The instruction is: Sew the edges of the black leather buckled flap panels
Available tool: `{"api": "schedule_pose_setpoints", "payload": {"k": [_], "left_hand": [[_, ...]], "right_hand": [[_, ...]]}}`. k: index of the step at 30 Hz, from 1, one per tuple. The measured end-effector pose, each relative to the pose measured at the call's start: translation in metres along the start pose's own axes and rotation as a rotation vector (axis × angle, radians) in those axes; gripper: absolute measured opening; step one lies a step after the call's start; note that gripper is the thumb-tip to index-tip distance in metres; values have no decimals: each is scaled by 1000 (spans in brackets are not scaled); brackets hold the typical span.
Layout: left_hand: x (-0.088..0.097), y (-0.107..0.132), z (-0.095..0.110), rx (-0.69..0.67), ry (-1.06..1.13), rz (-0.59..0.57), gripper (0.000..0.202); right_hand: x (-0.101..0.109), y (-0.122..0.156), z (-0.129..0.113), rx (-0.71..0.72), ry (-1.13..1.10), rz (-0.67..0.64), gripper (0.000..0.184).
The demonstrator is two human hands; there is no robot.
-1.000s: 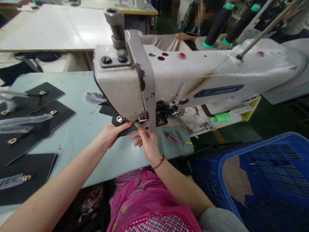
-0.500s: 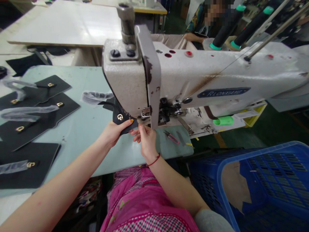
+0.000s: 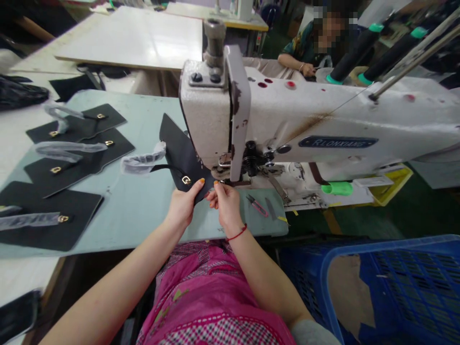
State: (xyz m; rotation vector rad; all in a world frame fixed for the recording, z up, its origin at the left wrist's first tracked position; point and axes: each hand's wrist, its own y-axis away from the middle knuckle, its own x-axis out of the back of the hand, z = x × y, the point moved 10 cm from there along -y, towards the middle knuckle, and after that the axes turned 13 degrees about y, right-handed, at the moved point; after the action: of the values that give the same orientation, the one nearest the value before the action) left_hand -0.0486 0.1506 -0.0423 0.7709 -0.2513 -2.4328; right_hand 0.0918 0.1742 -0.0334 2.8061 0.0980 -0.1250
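pale green table (image 3: 143, 211) carrying a white sewing machine (image 3: 294, 110) along its right edge, head hanging over the near right part of the surface. toward the left edge, flat black panels (image 3: 77, 165) laid in a row from far to near, each with a small gold clasp and a strap sleeved in clear plastic. pink thread snips (image 3: 257, 205) by the near right corner, just beside the machine bed. past the right edge, a green knob (image 3: 337, 188); lower down, off the table, a blue plastic basket (image 3: 359, 244). beyond the far edge, a white table (image 3: 143, 38) and another person (image 3: 305, 48) seated behind the machine (one hand showing at some pale cloth there). machine head hiding the far right end of the held piece and the needle itself.

held black panel (image 3: 178, 143) above the near edge, tilted up on its left side and leaning against the machine head, gold ring (image 3: 186, 180) near its lower corner, wrapped strap (image 3: 142, 160) trailing off to the left. left hand (image 3: 185, 203) back up at that corner, thumb pressed on top beside the ring, fingers out of sight beneath: pinching the panel. right hand (image 3: 226, 201) just beside it, nearly touching, thumb and forefinger pressed together on the panel's lower edge below the presser foot (image 3: 224, 171), other fingers curled in. red cord bracelet (image 3: 237, 235) on the right wrist. both forearms bare, reaching up from a pink apron (image 3: 215, 297) at the near edge.
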Motion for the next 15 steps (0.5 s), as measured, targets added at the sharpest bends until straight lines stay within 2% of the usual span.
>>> {"api": "schedule_pose_setpoints", "payload": {"k": [4, 10, 15], "left_hand": [[-2, 20, -5, -87, 101, 60, 43], [-4, 53, -27, -106, 215, 183, 37], [-19, 76, -45, -64, 252, 164, 39]], "right_hand": [[8, 0, -5, 23, 63, -27, 40], [21, -8, -5, 54, 214, -97, 44], [33, -13, -19, 129, 371, -119, 50]]}}
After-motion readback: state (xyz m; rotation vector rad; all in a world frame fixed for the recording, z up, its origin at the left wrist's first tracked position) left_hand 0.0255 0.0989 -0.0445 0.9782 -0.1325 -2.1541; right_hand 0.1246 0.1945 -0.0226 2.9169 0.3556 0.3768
